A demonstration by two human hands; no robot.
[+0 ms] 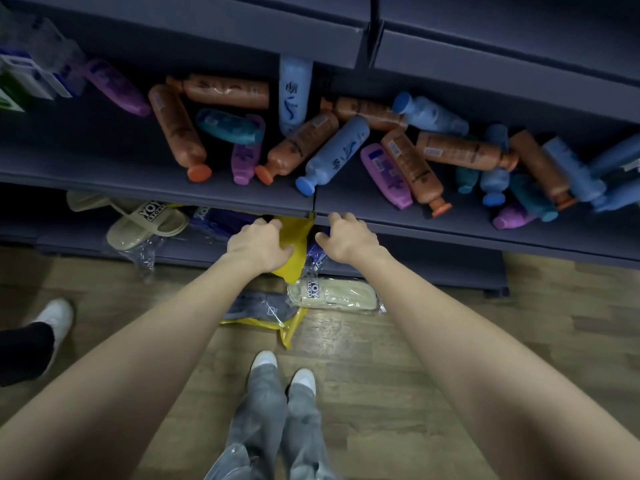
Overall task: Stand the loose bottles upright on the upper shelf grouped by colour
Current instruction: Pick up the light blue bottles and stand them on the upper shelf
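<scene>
L hand (258, 244) on yellow bag (297, 235); bottles (301, 147) flat (caps mostly twd cam)

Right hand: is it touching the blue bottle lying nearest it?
Apart. Head view shows bare shelf between the right hand and the blue bottle.

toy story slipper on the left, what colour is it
The slipper is beige; head view.

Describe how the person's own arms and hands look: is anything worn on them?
The left arm and right arm are bare along their whole visible length; no sleeves show. The left hand and right hand carry no gloves, and I see no watch, bracelet or ring. Further down, the person wears grey trousers and white shoes.
</scene>
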